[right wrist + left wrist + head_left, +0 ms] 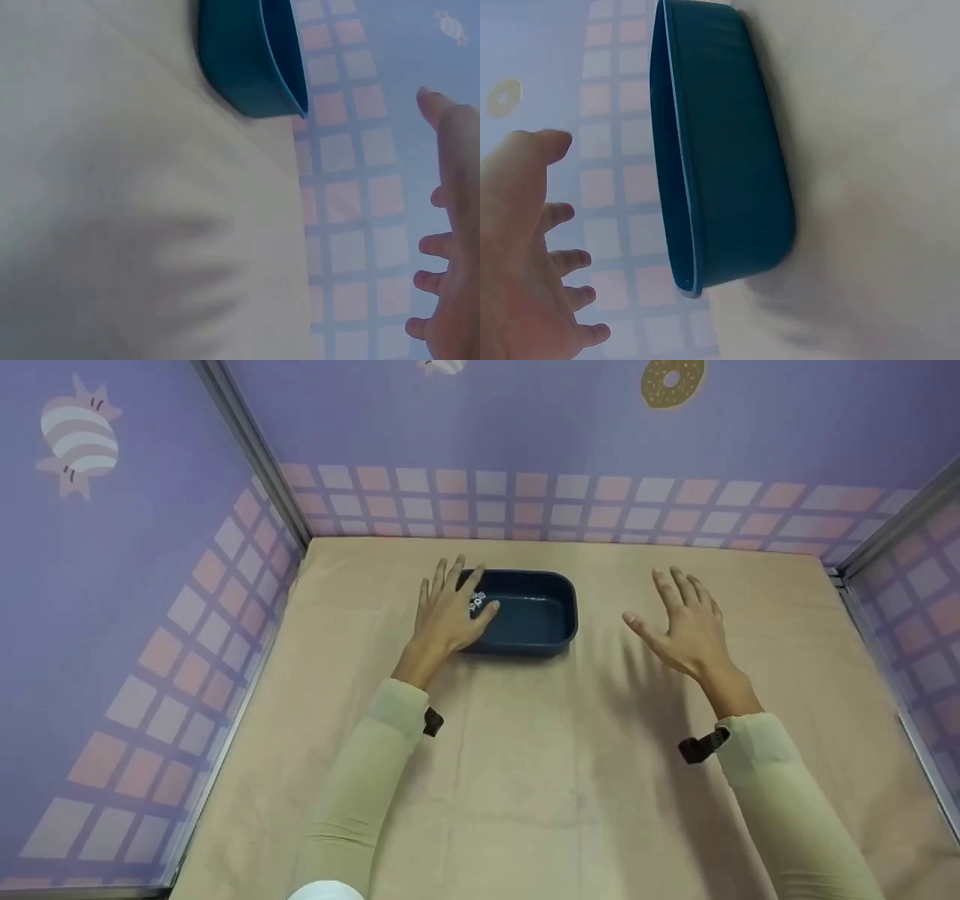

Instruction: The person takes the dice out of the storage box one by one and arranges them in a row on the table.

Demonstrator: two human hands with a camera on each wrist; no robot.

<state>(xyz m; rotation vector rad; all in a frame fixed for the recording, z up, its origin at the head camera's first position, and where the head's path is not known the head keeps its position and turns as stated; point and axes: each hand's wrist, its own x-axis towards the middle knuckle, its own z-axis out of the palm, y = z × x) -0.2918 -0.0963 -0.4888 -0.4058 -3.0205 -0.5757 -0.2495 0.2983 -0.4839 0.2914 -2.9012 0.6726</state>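
Observation:
A dark blue rectangular bin (529, 649) with rounded corners stands near the back of the table. Inside its left end lie several small white pieces with dark marks (478, 600), partly hidden by my left hand (448, 615); their kind is too small to tell. That hand hovers over the bin's left end, fingers spread and holding nothing. In the left wrist view a gap shows between the hand and the bin's outer wall (731, 150). To the right of the bin my right hand (686, 634) is raised above the table, fingers spread, with nothing in it.
A beige cloth (517, 780) covers the table. Purple panels with a pink and white checked band (529, 499) enclose the back and both sides, joined by metal posts (259, 450). A white rounded object (326, 891) shows at the bottom edge.

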